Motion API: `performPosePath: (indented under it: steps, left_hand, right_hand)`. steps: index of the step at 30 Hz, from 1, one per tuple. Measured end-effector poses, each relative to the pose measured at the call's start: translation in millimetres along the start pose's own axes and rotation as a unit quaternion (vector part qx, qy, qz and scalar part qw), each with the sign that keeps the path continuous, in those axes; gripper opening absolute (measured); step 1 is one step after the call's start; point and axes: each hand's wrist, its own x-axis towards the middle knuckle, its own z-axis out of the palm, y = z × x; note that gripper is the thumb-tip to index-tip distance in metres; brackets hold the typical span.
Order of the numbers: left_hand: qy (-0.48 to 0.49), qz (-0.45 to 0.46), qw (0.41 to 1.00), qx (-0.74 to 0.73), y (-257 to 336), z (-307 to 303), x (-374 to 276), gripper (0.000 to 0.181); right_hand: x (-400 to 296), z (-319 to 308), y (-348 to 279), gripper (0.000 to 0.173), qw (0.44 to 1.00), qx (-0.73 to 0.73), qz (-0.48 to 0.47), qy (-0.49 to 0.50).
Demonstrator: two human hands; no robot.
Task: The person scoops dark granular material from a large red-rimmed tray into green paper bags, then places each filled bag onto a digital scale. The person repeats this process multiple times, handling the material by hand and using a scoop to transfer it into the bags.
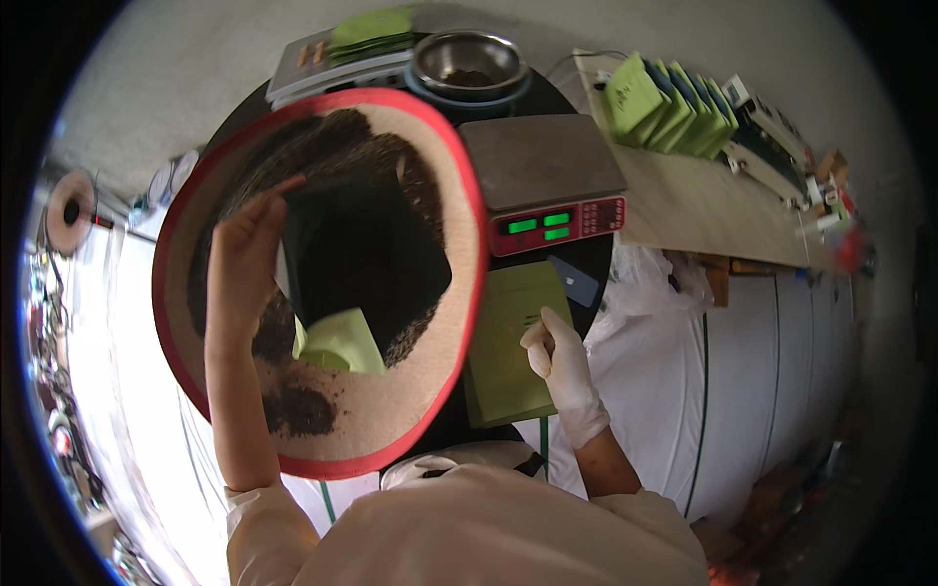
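Observation:
My bare left hand (245, 253) is at the left edge of a large dark, flat-sided piece (366, 249), its fingers bent together and one stretched forward. Whether it grips that edge is hidden. The dark piece lies over a round tray with a red rim (473, 205), which holds dark loose leaf-like material (421, 183). A light-green pouch or flap (341, 340) shows at the dark piece's near end. My right hand (568, 366), in a white glove, is over a stack of green pouches (506, 344). Its fingers are curled, with nothing visible in them.
A scale with lit green displays (549, 176) stands right of the tray, with a phone (574, 280) below. Behind are a steel bowl (469, 62) and another scale (300, 80) bearing green pouches (372, 33). Filled pouches (667, 110) and a long sealer-like device (769, 139) occupy the side table (689, 198).

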Motion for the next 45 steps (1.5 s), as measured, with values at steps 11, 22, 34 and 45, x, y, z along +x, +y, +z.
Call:
performPosePath:
  steps: [11,22,34,45]
  left_hand:
    - [-0.064,-0.026,0.981,0.181,-40,243,196,0.036]
    - [-0.15,-0.018,0.953,0.264,-43,233,176,0.075]
    - [0.088,-0.306,0.921,0.223,-225,-64,-66,0.054]
    - [0.284,-0.378,0.876,0.095,-313,-97,-265,0.034]
  right_hand:
    - [28,-104,20,0.047,0.997,0.08,0.005,0.003]
    - [22,-90,29,0.046,0.998,-0.007,0.02,-0.051]
    - [32,-23,30,0.044,0.974,-0.078,0.055,-0.208]
    - [44,8,36,0.042,0.957,-0.163,0.011,-0.24]
